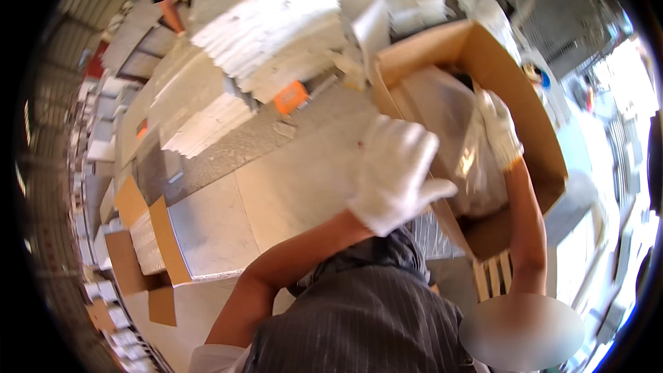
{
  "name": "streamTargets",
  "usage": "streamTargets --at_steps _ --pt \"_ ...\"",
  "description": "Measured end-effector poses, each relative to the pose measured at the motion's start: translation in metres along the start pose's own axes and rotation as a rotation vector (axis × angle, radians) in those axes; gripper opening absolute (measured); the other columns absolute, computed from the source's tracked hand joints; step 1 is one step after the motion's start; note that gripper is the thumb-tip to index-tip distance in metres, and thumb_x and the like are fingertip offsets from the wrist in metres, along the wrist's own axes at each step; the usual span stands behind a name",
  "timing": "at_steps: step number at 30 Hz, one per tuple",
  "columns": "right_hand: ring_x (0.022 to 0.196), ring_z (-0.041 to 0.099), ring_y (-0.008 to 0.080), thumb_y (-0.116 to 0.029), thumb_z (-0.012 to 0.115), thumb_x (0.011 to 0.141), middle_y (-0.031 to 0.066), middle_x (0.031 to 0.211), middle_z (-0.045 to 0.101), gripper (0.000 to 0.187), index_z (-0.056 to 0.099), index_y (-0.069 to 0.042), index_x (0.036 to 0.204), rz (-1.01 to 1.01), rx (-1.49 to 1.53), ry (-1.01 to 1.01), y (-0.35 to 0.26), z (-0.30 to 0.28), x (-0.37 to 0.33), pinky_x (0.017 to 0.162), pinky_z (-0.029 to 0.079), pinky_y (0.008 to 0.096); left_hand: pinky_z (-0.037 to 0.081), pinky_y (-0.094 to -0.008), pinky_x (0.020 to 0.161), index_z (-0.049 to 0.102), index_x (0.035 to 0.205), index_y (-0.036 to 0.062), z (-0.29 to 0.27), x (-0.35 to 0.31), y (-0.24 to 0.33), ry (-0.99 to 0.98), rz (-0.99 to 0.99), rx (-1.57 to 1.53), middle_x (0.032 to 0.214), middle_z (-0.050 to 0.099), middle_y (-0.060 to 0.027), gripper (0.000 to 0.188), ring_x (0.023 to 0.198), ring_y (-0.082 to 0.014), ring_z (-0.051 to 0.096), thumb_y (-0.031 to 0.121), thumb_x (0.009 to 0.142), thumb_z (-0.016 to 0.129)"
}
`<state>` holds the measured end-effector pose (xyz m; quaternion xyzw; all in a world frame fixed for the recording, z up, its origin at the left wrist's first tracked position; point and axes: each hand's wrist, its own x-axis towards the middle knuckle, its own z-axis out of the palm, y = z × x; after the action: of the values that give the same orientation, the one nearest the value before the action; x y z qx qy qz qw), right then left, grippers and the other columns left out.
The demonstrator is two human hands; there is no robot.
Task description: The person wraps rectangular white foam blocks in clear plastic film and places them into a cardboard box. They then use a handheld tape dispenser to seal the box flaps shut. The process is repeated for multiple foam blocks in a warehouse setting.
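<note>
The pale table (283, 200) carries a stack of white sheets (273, 34) at its far side. An open cardboard box (539, 155) stands on the right, tilted in view; the clear plastic bag (449, 121) lies inside it. The gloved right hand (498, 130) is at the bag's right edge, fingers extended; whether they grip cannot be determined. The gloved left hand (397, 173), thumb spread, fingers loosely bent, holds nothing visible beside the box. An orange item (291, 97) lies near the stack.

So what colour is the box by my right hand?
The box is brown; see the head view.
</note>
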<state>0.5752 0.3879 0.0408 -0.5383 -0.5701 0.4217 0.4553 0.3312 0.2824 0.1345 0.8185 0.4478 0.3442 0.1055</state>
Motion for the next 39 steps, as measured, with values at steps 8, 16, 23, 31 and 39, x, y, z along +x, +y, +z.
streamTargets --at_steps 8,16,23,31,39 --pt "0.057 0.04 0.0034 -0.034 0.053 0.104 -0.0058 0.067 0.05 0.03 0.055 -0.012 0.084 0.132 0.214 -0.101 -0.006 -0.001 -0.003 0.05 0.035 0.0209 0.054 -0.0454 0.079 0.069 0.107 0.0092 0.097 0.059 -0.019 -0.494 -0.424 -0.172 0.094 0.071 -0.021 0.028 0.089 -0.038 0.069 0.031 0.09 0.062" --pt "0.103 0.064 0.0219 -0.046 0.082 0.08 0.0112 0.117 0.062 0.081 0.043 -0.002 0.136 -0.15 0.256 -0.451 -0.004 -0.02 -0.002 0.085 0.054 0.0329 0.045 -0.0263 0.059 0.07 0.094 0.0053 0.079 0.085 -0.06 -0.144 -0.839 -1.053 0.072 0.061 0.0 0.022 0.062 -0.0092 0.056 0.027 0.092 0.068" --pt "0.081 0.059 0.0077 -0.021 0.063 0.097 0.0006 0.086 0.067 0.021 0.068 -0.004 0.109 0.044 -0.175 -0.412 -0.046 0.0 -0.014 0.072 0.05 0.027 0.04 -0.0258 0.047 0.064 0.077 0.0072 0.083 0.08 -0.069 -0.029 -0.835 -1.217 0.065 0.057 0.0011 0.029 0.053 -0.008 0.051 0.03 0.095 0.068" --pt "0.061 0.051 0.0024 -0.027 0.06 0.1 -0.0032 0.071 0.06 0.025 0.069 -0.004 0.097 0.12 0.166 -0.076 -0.017 -0.011 -0.008 0.055 0.043 0.0217 0.053 -0.038 0.086 0.063 0.111 0.0004 0.083 0.075 -0.056 -0.315 -0.539 -0.696 0.1 0.071 -0.0099 0.063 0.095 -0.024 0.068 0.054 0.08 0.075" --pt "0.054 0.048 0.0038 -0.035 0.066 0.096 -0.0037 0.063 0.058 0.031 0.072 -0.005 0.09 0.253 -0.018 0.093 -0.033 -0.002 -0.005 0.047 0.038 0.0228 0.05 -0.032 0.084 0.068 0.112 0.0057 0.069 0.068 -0.047 -0.375 -0.48 -0.47 0.094 0.072 -0.0111 0.027 0.088 -0.0217 0.067 0.026 0.095 0.062"
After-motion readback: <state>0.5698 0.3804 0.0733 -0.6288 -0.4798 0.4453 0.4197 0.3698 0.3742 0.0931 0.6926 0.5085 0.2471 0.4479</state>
